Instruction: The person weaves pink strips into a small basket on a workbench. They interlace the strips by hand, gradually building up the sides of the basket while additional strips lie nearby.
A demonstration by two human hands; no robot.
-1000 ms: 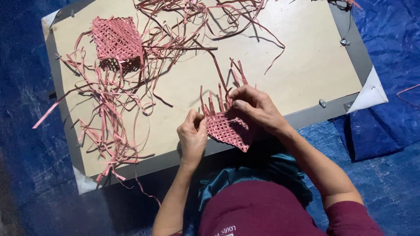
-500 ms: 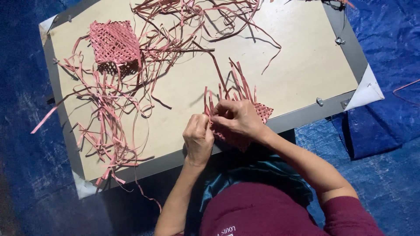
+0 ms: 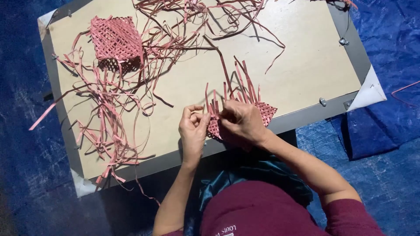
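Note:
A small pink woven mat (image 3: 265, 110) with loose strip ends sticking up lies at the near edge of a beige board (image 3: 302, 65). My left hand (image 3: 193, 131) pinches its left edge between thumb and fingers. My right hand (image 3: 241, 124) lies over the mat's middle and grips strips there, hiding much of the weave. A second, finished-looking pink woven square (image 3: 115, 38) rests at the board's far left corner.
Loose pink strips (image 3: 109, 126) are heaped along the board's left side and tangled across its far edge (image 3: 192, 17). The board has a grey frame (image 3: 306, 118) with metal clips and sits on a blue tarp (image 3: 385, 131).
The woven mat has been turned and shifted right under my hands. My right hand moved from its top edge down onto its middle; my left hand came up against its left edge.

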